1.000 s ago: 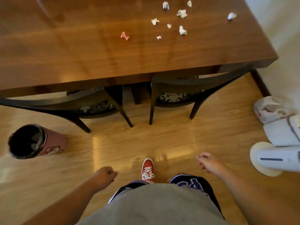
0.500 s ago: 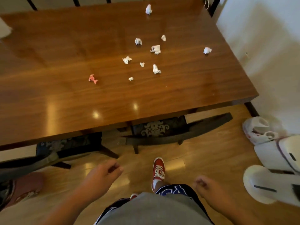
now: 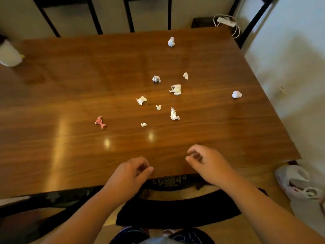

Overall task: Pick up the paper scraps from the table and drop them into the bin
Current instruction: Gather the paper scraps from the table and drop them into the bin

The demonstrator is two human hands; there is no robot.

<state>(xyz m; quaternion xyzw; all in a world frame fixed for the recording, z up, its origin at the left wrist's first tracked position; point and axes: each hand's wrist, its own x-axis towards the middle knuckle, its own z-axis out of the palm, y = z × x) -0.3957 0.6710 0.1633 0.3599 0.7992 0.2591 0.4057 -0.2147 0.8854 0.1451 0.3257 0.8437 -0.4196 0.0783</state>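
Note:
Several crumpled white paper scraps [image 3: 175, 89] lie scattered over the middle and right of the brown wooden table [image 3: 70, 95]. One pink scrap [image 3: 100, 122] sits apart to the left. A white ball [image 3: 236, 94] lies near the right edge, another [image 3: 171, 41] near the far edge. My left hand [image 3: 130, 173] hovers over the near table edge, fingers loosely curled, holding nothing. My right hand [image 3: 207, 161] is beside it, thumb and fingers slightly apart, also holding nothing. Both hands are well short of the scraps. The bin is out of view.
A dark chair back [image 3: 175, 208] stands between me and the table. A white object [image 3: 8, 55] sits at the table's far left. A plastic bag [image 3: 297, 182] lies on the floor at right. A power strip [image 3: 226, 21] lies behind the table by the wall.
My view has swung up from the floor and bin to the tabletop. Both hands have risen from beside my legs to the near table edge.

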